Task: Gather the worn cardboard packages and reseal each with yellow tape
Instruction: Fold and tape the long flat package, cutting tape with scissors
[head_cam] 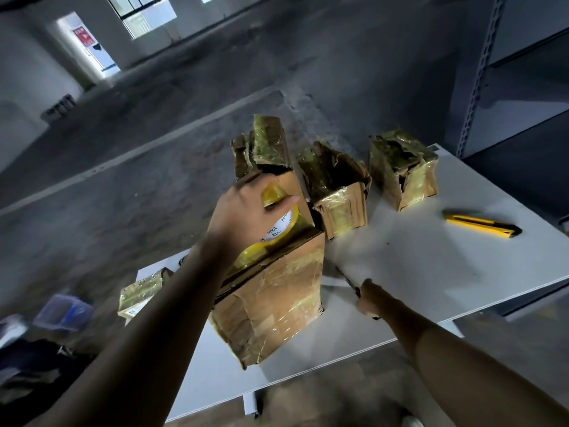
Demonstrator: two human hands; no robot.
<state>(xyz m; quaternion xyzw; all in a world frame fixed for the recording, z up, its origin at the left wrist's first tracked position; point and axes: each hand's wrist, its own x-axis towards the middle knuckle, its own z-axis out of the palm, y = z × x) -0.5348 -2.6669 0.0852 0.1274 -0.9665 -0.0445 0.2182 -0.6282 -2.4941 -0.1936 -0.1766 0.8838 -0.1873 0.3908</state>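
- The right hand (369, 298) reaches low over the white table (431, 266), just beside the right face of the nearest package (271, 303). It is blurred; its fingers look curled and something thin and dark shows at them, but whether it grips that I cannot tell.
- The nearest package is a large, creased cardboard box, its faces patched with shiny tape, standing at the table's near edge.
- A small package (141, 294) lies to its left, at the table's left end, partly hidden by the left forearm.
- A blue crate (61, 312) sits on the floor further left.
- The left hand (246, 208) grips the roll of yellow tape (277, 223), fingers wrapped over its rim and thumb laid across it. The roll rests on top of the nearest package.
- A middle package (335, 192), torn open at the top, stands just to the right.
- A yellow utility knife (483, 226) lies on the table, well apart from both hands.
- A tall package (264, 149) rises just behind the roll.
- A far package (403, 171) stands near the table's back corner.
- Grey metal shelving (508, 87) stands behind.
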